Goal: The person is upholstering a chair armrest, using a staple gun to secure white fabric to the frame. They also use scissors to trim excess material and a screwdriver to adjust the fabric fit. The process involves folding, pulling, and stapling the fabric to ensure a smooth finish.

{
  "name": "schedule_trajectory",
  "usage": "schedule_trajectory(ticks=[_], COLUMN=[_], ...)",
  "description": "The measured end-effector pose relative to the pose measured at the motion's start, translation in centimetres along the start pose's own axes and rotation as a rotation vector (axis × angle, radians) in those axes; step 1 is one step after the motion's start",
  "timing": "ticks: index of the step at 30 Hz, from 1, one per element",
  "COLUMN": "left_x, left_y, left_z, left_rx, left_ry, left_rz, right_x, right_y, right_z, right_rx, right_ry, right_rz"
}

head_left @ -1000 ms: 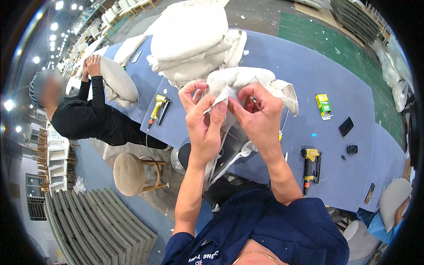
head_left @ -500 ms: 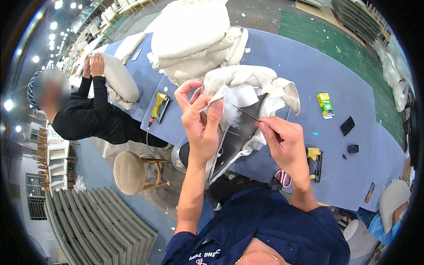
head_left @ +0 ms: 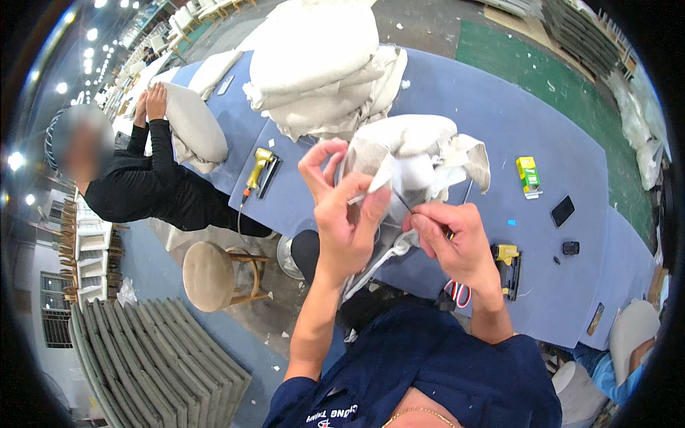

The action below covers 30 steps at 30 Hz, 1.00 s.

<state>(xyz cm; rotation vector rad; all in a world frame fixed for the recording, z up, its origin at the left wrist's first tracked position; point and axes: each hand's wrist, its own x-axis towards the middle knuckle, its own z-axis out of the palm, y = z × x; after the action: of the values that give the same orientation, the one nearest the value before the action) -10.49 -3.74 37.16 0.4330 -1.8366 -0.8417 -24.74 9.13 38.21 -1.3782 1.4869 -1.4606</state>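
In front of me is a cushion-like piece with cream fabric [head_left: 407, 128], its loose edges folded back around white padding. My left hand [head_left: 349, 214] pinches the fabric's near-left edge between thumb and fingers. My right hand [head_left: 453, 239] is closed around a slim tool with a thin dark shaft [head_left: 404, 202]; its handle is mostly hidden in my fingers. The shaft points up and left into the fold beside my left thumb, where the fabric hides its tip. A rolled white fabric edge [head_left: 389, 253] hangs below my right hand.
Stacked cream covers [head_left: 314, 64] stand behind on the blue table [head_left: 485, 93]. Yellow staple guns lie left [head_left: 262, 170] and right [head_left: 508, 264], near scissors [head_left: 457, 293]. A green-yellow box [head_left: 529, 176] and black phone [head_left: 562, 210] sit right. A co-worker [head_left: 143, 178] handles a cushion; a stool [head_left: 208, 277] stands nearby.
The tool's shaft has gone from the open gap into the fabric fold. My hands have come closer together, and the piece has tilted, hiding its dark inner face and white fluff.
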Motion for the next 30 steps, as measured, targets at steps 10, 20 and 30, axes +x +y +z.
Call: schedule_trajectory(ticks=[10,20,30], left_x=[-1.6,5.9,5.4], left_y=[2.5,0.0,0.5], left_z=[1.4,4.3,7.4], left_rx=[0.096,-0.644,-0.697], left_ry=[-0.085,-0.642,-0.744], left_rz=[0.027,0.041,0.096], right_x=[-1.7,-5.7,-7.5], right_y=[-1.0,-0.7,-1.6], right_z=[-1.4,-4.6,-4.3], right_rx=[0.006,-0.13,-0.152], right_ry=[-0.005,0.036,0.239], right_rz=[0.032,-0.022,0.013])
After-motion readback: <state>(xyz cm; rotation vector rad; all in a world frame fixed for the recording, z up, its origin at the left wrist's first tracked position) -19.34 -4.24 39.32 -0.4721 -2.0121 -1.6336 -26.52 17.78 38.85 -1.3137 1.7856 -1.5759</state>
